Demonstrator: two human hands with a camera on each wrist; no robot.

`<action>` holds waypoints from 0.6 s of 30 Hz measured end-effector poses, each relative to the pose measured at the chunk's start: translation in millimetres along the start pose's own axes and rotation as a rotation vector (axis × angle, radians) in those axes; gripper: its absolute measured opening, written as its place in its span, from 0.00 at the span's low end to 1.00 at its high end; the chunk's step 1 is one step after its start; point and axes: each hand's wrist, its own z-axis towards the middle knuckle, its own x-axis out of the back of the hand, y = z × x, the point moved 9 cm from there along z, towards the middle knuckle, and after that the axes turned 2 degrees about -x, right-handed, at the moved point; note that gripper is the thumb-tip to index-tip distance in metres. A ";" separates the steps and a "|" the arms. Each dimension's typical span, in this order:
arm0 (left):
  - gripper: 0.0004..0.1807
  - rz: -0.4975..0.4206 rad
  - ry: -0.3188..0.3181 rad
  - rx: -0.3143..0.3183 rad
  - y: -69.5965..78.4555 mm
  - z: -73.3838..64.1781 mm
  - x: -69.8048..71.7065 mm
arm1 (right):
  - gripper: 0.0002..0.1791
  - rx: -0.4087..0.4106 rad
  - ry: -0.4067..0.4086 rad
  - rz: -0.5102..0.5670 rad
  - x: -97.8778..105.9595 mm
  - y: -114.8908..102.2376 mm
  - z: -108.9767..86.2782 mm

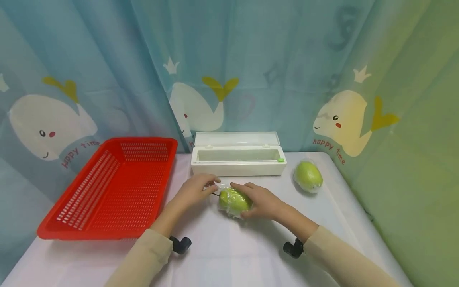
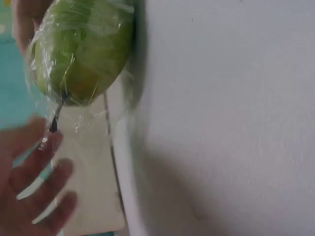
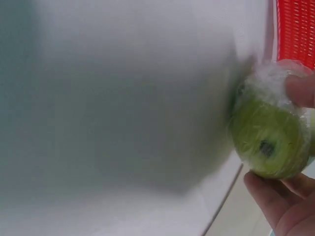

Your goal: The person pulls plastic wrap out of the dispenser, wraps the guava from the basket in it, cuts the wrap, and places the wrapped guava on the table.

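A green pear (image 1: 234,201) wrapped in clear cling film lies on the white table in front of the cutter box. My right hand (image 1: 263,201) holds it from the right, thumb on the near side and fingers over the far side. The wrapped pear (image 3: 268,137) shows its dark blossom end in the right wrist view. My left hand (image 1: 196,189) is at the stem end, thumb and forefinger close to the dark stem (image 2: 56,118) and loose film. The other fingers (image 2: 54,189) spread apart; no firm pinch is visible.
Beyond the hands stands a white cling film box (image 1: 238,167) with its lid raised and a green slider at the right. A red plastic basket (image 1: 161,191) is at the left. Another film-wrapped green pear (image 1: 308,176) lies at the right. A patterned curtain (image 1: 272,52) hangs behind.
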 end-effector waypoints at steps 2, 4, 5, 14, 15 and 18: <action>0.09 0.021 0.071 -0.011 2.5 -2.0 5.4 | 0.53 -0.011 0.005 -0.020 -2.5 0.9 -1.6; 0.05 0.029 0.151 -0.022 7.1 -3.7 12.1 | 0.53 -0.019 0.004 -0.021 -4.7 2.6 -2.2; 0.04 0.029 0.185 -0.028 10.5 -4.7 14.9 | 0.53 -0.024 0.000 -0.020 -5.9 3.4 -2.3; 0.14 0.205 0.214 -0.110 52.1 -16.9 11.9 | 0.52 -0.053 0.001 -0.054 -8.8 4.7 -3.8; 0.16 0.260 0.191 -0.121 54.4 -17.3 8.0 | 0.52 -0.053 0.004 -0.058 -8.7 5.2 -4.1; 0.22 0.367 0.132 -0.156 57.6 -18.5 -3.2 | 0.53 -0.053 0.016 -0.064 -7.7 6.2 -5.6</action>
